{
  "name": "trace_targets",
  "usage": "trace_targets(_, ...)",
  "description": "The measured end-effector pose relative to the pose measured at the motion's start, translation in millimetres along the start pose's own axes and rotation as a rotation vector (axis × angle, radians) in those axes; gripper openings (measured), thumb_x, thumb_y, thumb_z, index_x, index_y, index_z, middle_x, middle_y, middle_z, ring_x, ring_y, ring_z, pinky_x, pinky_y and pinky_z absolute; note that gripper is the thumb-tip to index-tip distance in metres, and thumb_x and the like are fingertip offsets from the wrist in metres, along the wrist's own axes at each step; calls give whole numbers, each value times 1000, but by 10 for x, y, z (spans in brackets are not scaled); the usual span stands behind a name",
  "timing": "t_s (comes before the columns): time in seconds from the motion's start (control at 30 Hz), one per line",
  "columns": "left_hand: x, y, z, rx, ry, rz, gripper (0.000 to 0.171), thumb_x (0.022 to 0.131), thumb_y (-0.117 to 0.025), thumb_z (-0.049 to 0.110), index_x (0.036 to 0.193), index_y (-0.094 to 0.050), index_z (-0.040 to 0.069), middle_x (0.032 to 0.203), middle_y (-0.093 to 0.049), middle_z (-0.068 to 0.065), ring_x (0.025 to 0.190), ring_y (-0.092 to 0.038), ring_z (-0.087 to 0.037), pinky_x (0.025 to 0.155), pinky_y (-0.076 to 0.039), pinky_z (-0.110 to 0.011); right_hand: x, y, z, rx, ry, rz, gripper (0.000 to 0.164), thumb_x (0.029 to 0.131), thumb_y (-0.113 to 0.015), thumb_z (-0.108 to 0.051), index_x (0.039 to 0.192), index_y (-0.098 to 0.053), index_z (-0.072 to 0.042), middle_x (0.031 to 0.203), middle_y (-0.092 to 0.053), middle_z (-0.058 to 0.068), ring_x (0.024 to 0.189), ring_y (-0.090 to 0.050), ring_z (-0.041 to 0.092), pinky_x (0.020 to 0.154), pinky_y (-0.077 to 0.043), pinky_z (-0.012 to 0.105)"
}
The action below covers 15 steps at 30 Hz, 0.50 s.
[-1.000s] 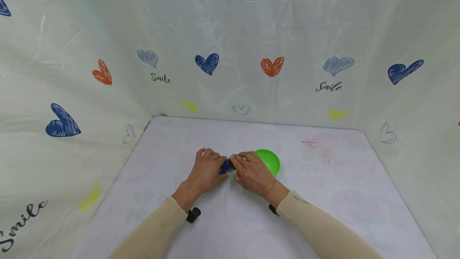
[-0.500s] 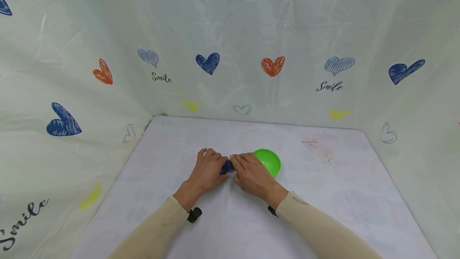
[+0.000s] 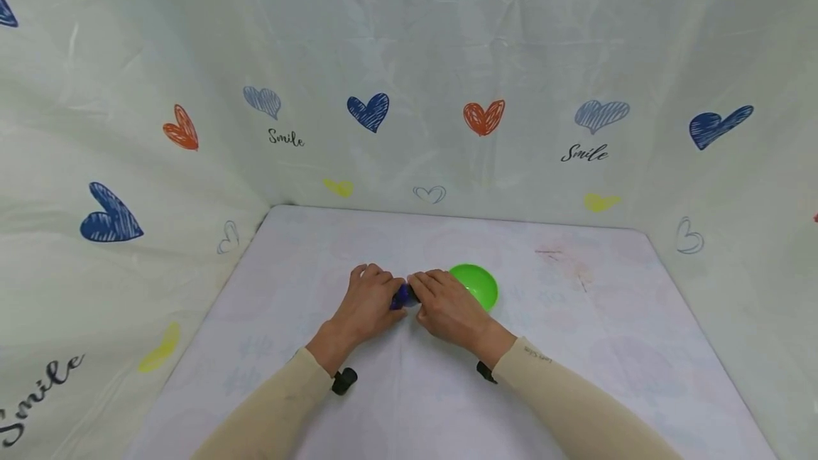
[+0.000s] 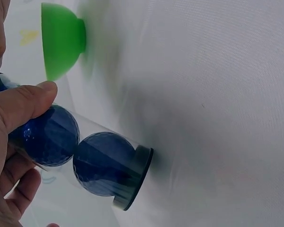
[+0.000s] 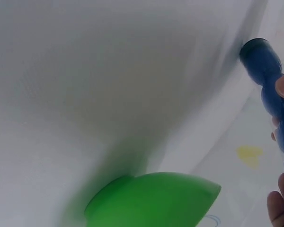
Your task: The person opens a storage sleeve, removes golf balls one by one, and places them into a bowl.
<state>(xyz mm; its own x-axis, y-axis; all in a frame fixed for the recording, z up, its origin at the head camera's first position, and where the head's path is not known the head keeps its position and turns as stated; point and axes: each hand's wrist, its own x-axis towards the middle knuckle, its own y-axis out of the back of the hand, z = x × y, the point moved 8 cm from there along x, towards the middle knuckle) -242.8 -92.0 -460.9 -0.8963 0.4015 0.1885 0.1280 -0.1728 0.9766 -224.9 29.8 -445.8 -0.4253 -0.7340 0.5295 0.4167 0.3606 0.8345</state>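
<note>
My left hand (image 3: 367,304) grips a clear tube (image 4: 92,124) around its middle, thumb on one side and fingers on the other. Inside the tube sit several blue dimpled balls (image 4: 105,163), like golf balls. A dark cap (image 4: 135,177) closes its lower end, close to the table. At the upper end, the fingers of my right hand (image 3: 450,307) pinch the other dark cap (image 3: 414,294), which they mostly cover. Just beyond and to the right of that hand, a green bowl (image 3: 481,284) stands upright on the table, partly hidden by the hand.
A white cloth covers the table (image 3: 409,403). Behind it and along both sides hangs a pale curtain (image 3: 422,48) printed with hearts and "Smile". Reddish marks (image 3: 562,261) show on the cloth at the back right.
</note>
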Motion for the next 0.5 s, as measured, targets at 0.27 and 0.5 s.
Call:
trace_targets(0.27, 8, -1, 18, 15, -16, -16, 55, 85, -89, 40, 129, -73, 12, 117, -75, -3, 115, -58, -26, 115, -37, -61, -4, -9, -32, -72, 27, -68, 55, 84, -78, -21, 133, -67, 3, 122, -76, 11, 110, -71, 23, 98, -56, 34)
trace_targets(0.5, 13, -8, 18, -8, 3, -39, 56, 86, -88, 40, 130, -73, 9, 118, -75, -5, 116, -58, -27, 116, -37, -60, -3, -67, -141, -247, 65, -71, 58, 89, -77, -27, 134, -63, 7, 126, -75, 13, 112, -72, 21, 97, -56, 32)
